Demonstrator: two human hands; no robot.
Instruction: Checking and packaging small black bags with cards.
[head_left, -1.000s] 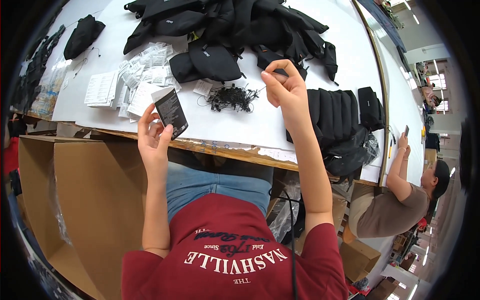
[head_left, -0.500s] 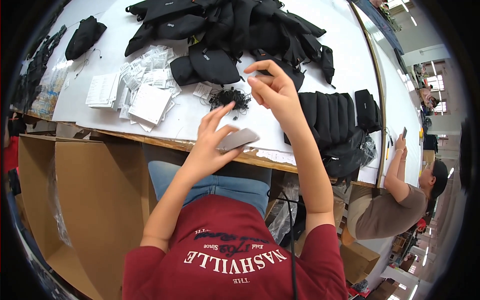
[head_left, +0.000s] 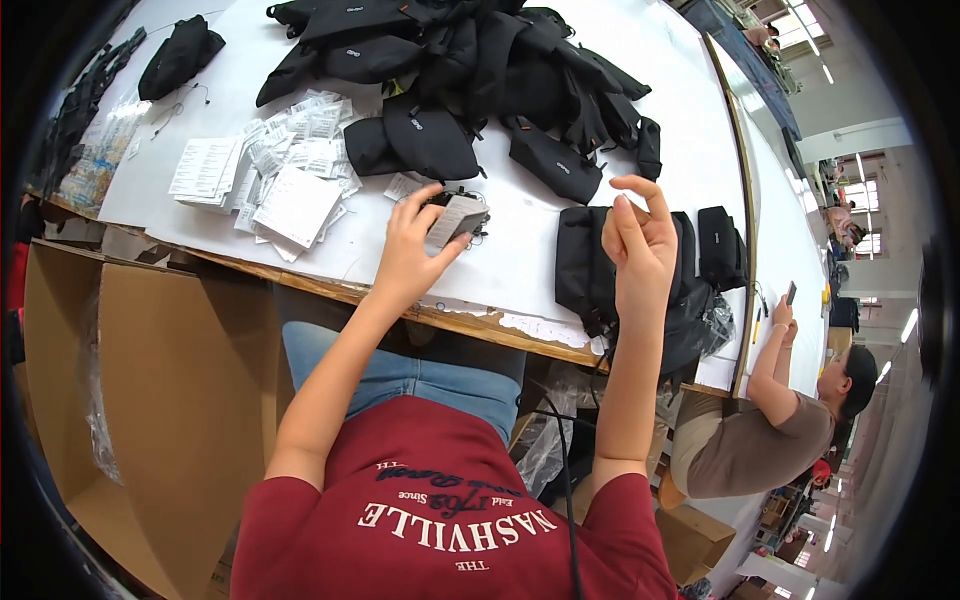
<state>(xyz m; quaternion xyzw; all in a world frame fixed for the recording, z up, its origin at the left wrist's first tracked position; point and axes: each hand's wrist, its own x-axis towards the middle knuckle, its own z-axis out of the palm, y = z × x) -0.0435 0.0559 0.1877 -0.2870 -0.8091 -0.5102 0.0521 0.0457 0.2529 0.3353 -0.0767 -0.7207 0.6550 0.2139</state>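
My left hand (head_left: 412, 248) grips a small stack of printed paper tags (head_left: 460, 220) between thumb and fingers. Partly hidden behind that stack lies a tangle of thin black cords (head_left: 483, 230) on the white table. My right hand (head_left: 641, 245) is raised over a row of black pouches (head_left: 577, 265), thumb and index fingertips brought close together. Whatever may be between those fingertips is too small to make out. Beyond my hands, a black pouch (head_left: 555, 165) lies at the front of a large heap of similar pouches (head_left: 480, 70).
Loose paper tags (head_left: 305, 205) and a neater tag stack (head_left: 205, 170) lie left on the table (head_left: 355, 235). A single black pouch (head_left: 180, 58) sits far left. An open cardboard box (head_left: 190, 400) stands below the table edge. Another person (head_left: 765, 440) is at the right.
My right hand has moved right, from beside the pouch heap to above the pouch row. My left hand has turned the tags so their printed face shows, now in front of the cord tangle.
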